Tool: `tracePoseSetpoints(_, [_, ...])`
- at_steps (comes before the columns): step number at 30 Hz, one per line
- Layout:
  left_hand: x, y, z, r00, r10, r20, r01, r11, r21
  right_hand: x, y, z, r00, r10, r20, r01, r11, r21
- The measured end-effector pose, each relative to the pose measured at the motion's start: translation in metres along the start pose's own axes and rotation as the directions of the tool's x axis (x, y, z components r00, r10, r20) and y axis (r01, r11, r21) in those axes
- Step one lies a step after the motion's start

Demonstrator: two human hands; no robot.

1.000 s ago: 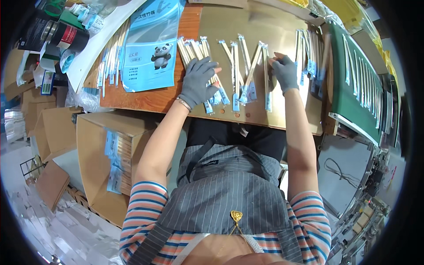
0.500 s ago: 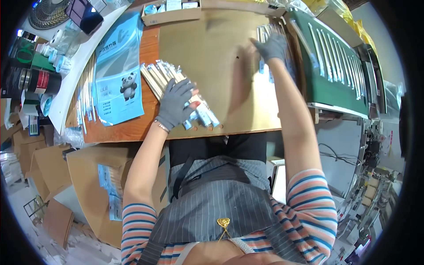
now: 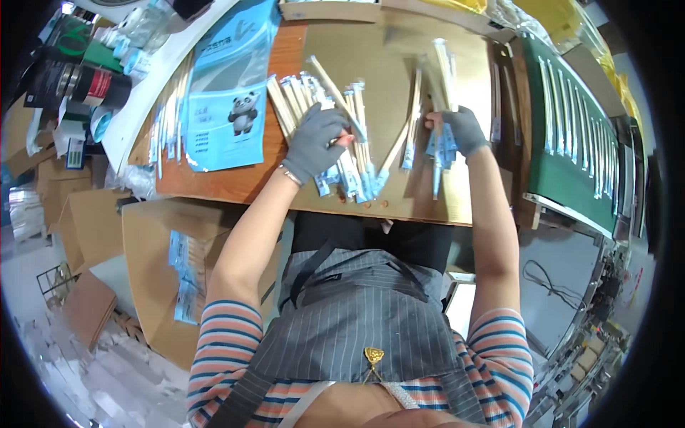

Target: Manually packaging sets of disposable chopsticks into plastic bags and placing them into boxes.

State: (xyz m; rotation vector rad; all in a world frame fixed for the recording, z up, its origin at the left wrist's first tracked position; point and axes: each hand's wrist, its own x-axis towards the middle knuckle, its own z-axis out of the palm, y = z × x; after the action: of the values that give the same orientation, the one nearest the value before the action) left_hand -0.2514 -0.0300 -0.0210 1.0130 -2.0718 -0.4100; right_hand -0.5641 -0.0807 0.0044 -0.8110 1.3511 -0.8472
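My left hand (image 3: 315,145), in a grey glove with bare fingertips, is closed over a fanned pile of wrapped bamboo chopsticks (image 3: 291,96) in clear sleeves with blue ends. One loose packet (image 3: 335,93) slants past its fingertips. Further right, my right hand (image 3: 462,133), gloved alike, grips a bunch of chopstick packets (image 3: 444,75), upper ends pointing away from me; their blue lower ends show beneath the fingers. Between the hands, single packets (image 3: 412,125) lie apart on the cardboard sheet (image 3: 389,53).
A blue plastic bag with a panda (image 3: 227,135) lies at left beside more chopsticks (image 3: 170,114). To the right, a green board (image 3: 535,135) bears a row of packets. A box (image 3: 330,11) stands at the far edge. Below the table, a carton (image 3: 146,235) holds blue packets.
My right hand has come back toward me from the far right with a bunch of packets. Several packets now lie loose between the hands. The whole view has shifted slightly.
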Motion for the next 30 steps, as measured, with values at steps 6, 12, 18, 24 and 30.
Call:
tracePoseSetpoints(6, [-0.003, -0.001, 0.002, 1.0, -0.022, 0.015, 0.021, 0.999, 0.031, -0.02, -0.013, -0.016, 0.998, -0.05, 0.038, 0.049, 0.999, 0.013])
tracePoseSetpoints(12, [-0.007, -0.002, -0.002, 0.999, -0.022, 0.027, 0.022, 0.999, 0.028, -0.04, -0.009, -0.012, 0.999, -0.038, 0.016, 0.037, 0.996, 0.075])
tracePoseSetpoints(18, [-0.006, 0.0, -0.002, 0.999, -0.017, 0.033, 0.016, 0.999, 0.036, -0.04, 0.008, 0.023, 0.997, 0.013, 0.075, -0.016, 0.999, 0.045])
tracePoseSetpoints(24, [0.011, 0.034, 0.01, 0.999, 0.045, -0.022, -0.044, 0.997, 0.062, -0.033, 0.024, 0.1, 0.98, -0.071, 0.187, 0.053, 0.993, 0.102])
tracePoseSetpoints(30, [-0.007, 0.037, 0.004, 0.961, -0.098, 0.26, -0.013, 0.919, 0.393, -0.042, -0.018, 0.063, 0.978, 0.01, 0.209, 0.027, 0.985, -0.173])
